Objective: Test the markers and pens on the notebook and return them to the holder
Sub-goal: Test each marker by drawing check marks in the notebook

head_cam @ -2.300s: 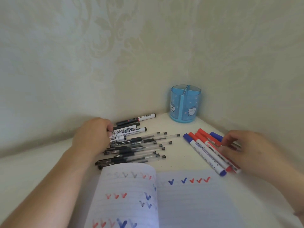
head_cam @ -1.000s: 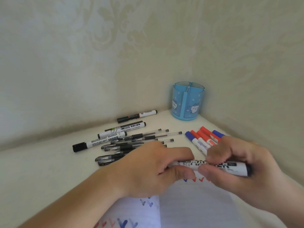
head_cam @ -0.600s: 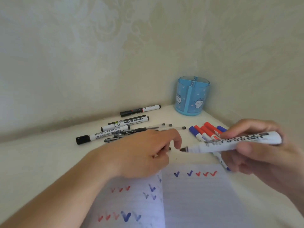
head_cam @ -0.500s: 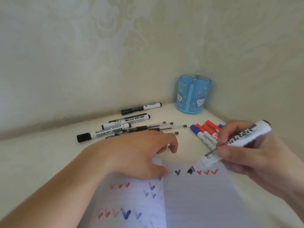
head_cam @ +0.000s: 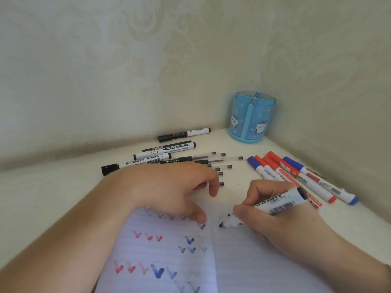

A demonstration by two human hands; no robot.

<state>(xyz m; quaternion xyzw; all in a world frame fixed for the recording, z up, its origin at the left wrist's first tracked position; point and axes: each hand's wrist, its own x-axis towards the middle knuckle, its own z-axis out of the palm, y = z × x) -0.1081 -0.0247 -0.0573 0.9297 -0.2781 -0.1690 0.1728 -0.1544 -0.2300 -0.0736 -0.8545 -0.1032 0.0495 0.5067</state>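
At the bottom centre of the frame, the notebook (head_cam: 169, 256) lies open and the right hand (head_cam: 281, 220) is on it, fingers pinched round an uncapped black marker (head_cam: 273, 206), tip down just right of the fold, touching or nearly touching the page. The left hand (head_cam: 169, 187) sits on the upper edge of the left page, fingers curled under; whether it holds a cap I cannot tell. Red and blue ticks already cover the left page, so plenty of testing looks done. Over at the right of the frame, the red and blue markers (head_cam: 296, 176) lie side by side on the tabletop (head_cam: 53, 193), caps on. At centre, the other black markers (head_cam: 160, 155) and the clear gel pens (head_cam: 211, 160) lie in a loose heap. And the blue holder (head_cam: 251, 119), upper right in the corner? No pen shows in it. By my reckoning the black ones and the pens remain to be tried, and the whole return leg is not yet begun.
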